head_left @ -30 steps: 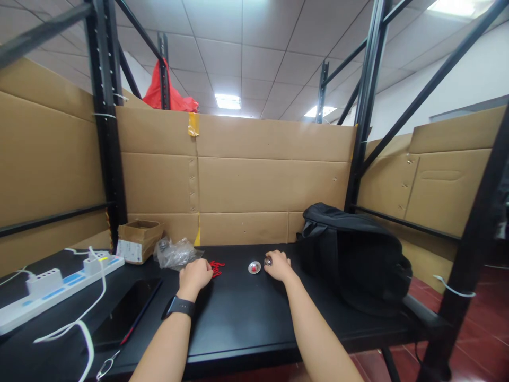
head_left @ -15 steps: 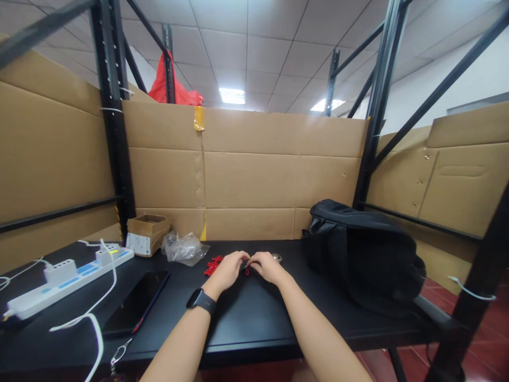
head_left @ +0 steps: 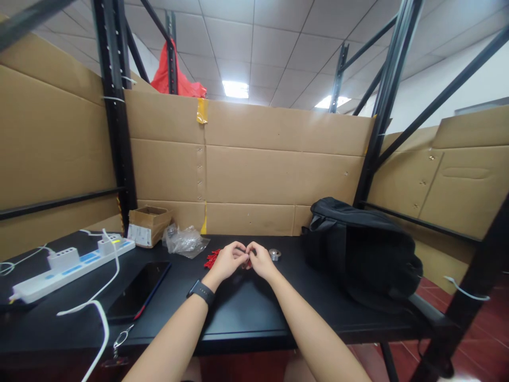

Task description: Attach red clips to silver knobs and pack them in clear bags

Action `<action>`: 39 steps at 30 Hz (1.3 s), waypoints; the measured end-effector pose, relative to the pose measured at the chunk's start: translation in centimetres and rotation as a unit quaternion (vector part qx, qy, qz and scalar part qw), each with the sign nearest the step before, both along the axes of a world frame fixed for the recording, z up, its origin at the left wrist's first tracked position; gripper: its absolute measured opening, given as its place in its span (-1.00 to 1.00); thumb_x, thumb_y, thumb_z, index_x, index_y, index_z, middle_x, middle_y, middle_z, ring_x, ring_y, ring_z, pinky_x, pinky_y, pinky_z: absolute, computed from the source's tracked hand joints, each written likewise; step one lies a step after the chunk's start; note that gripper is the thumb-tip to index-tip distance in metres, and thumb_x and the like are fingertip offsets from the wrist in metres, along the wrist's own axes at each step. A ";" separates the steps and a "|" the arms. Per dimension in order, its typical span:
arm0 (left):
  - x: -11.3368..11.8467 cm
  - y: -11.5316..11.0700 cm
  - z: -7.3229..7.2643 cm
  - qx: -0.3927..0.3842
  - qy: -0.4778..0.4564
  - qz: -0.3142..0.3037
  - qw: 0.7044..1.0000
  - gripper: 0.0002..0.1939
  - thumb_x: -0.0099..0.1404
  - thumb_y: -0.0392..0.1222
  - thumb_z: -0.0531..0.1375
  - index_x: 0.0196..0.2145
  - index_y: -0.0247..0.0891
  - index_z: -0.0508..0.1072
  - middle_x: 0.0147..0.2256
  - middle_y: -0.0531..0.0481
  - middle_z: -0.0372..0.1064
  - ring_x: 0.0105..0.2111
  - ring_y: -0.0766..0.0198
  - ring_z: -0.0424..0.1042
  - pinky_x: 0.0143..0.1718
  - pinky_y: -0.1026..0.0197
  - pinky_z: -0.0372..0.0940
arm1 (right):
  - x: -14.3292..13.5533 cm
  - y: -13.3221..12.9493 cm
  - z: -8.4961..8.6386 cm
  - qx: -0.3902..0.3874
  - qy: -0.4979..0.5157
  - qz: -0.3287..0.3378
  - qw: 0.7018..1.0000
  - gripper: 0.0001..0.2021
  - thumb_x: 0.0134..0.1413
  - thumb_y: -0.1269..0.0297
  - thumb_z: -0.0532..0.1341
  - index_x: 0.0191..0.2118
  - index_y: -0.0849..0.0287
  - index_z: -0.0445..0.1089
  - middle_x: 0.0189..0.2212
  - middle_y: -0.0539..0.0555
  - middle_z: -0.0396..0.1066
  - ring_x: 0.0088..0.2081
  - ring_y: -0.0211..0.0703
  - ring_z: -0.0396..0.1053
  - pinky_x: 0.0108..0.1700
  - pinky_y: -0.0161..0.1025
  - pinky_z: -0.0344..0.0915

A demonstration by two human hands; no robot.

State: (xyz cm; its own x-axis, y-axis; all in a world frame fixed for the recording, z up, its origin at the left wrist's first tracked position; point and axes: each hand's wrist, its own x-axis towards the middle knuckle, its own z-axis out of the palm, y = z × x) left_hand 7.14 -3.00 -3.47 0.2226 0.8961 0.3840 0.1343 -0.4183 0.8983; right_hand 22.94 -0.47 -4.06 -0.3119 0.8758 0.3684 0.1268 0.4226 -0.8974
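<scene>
Over the middle of the black table, my left hand (head_left: 228, 261) and my right hand (head_left: 258, 260) meet at the fingertips, both closed in a pinch. Between them shows a bit of small red cord (head_left: 248, 263), mostly covered by my fingers. A pile of similar red pieces (head_left: 211, 259) lies just left of my left hand, partly behind it. To the right of my right hand sits a small silver roll (head_left: 274, 254), which looks like tape.
On the left are a white power strip (head_left: 75, 270) with cables, a dark phone (head_left: 139, 291), and a key ring (head_left: 122, 337). Behind stand a small open carton (head_left: 149, 225) and crumpled clear plastic (head_left: 185, 241). A black backpack (head_left: 363, 260) fills the right side; cardboard walls (head_left: 250, 175) enclose the table.
My hands have drawn closer together, and the red loop that hung below the fingers is now mostly covered. More of the silver roll shows. The view has shifted slightly.
</scene>
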 end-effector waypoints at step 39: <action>-9.1 2.3 -1.0 0.036 0.359 0.312 0.879 -0.70 0.31 -0.21 0.07 -0.03 -0.31 0.38 0.00 -0.22 0.41 0.06 0.12 0.38 0.11 0.15 0.22 | 10.2 1.7 1.2 0.032 -0.329 -0.223 0.917 -0.39 -0.27 0.28 0.43 0.04 0.12 0.42 -0.05 0.13 0.49 -0.05 -0.02 0.45 -0.04 -0.21 0.30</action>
